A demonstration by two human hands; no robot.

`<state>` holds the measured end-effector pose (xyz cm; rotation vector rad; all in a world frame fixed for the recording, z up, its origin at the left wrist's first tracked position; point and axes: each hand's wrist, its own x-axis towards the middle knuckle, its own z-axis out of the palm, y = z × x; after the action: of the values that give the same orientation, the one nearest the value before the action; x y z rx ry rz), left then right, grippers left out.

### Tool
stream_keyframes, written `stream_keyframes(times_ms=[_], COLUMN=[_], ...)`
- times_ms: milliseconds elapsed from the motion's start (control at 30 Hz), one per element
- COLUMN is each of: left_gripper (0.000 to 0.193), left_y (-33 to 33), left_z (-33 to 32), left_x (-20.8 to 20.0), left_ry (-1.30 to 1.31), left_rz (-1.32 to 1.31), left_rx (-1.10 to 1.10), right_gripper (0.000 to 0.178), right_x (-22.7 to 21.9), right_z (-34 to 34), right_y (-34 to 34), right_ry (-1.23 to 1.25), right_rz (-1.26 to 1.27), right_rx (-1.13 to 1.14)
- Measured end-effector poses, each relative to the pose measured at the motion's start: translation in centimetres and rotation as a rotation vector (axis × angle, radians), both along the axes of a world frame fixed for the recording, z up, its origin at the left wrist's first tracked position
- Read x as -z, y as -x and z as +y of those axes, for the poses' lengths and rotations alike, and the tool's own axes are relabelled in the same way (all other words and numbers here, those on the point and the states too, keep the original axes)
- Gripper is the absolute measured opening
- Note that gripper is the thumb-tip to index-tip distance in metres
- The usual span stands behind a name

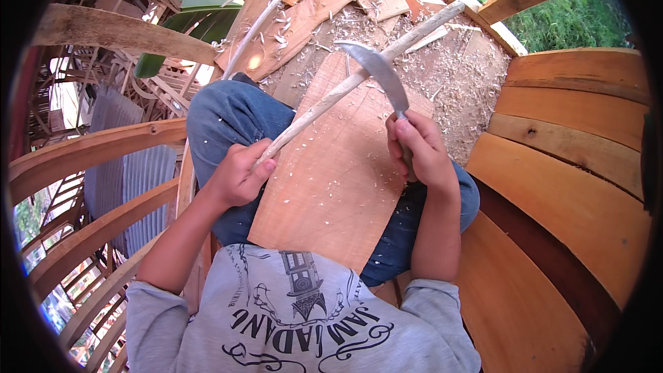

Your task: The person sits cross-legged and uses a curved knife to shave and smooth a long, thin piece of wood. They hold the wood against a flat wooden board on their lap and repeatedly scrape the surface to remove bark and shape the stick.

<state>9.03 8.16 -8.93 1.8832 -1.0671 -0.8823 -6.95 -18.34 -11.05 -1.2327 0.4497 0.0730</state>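
Note:
My left hand [243, 171] is closed round the near end of a long, pale wooden stick [314, 112], which slants up and away to the right. In my right hand [423, 146] is the handle of a sickle [381, 72] with a curved grey blade. The blade crosses the stick near its middle, its tip pointing left; whether the edge touches the wood I cannot tell. Under both hands a broad, flat wooden board [331, 186] lies across my lap, dotted with small shavings.
Pale wood shavings [469, 83] litter the floor ahead, among loose plank offcuts [304, 21]. A plank wall [566, 145] rises on the right. Curved wooden rails [103, 148] run along the left, with corrugated sheets [148, 186] beyond them. Green leaves [200, 10] reach in at the far left.

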Motion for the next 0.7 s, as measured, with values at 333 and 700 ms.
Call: stream_keyframes(times_ms=[333, 700], left_gripper=[0.022, 0.024], left_y=[0.0, 0.0], left_z=[-0.3, -0.1], left_x=[-0.1, 0.2], left_ry=[-0.012, -0.011], left_rz=[-0.013, -0.017], left_rx=[0.010, 0.018], right_gripper=[0.031, 0.027], right_x=[-0.3, -0.6], right_z=[-1.5, 0.3], right_y=[0.3, 0.5], right_ry=[0.020, 0.073], right_rz=[-0.074, 0.000], right_rx=[0.043, 0.027])
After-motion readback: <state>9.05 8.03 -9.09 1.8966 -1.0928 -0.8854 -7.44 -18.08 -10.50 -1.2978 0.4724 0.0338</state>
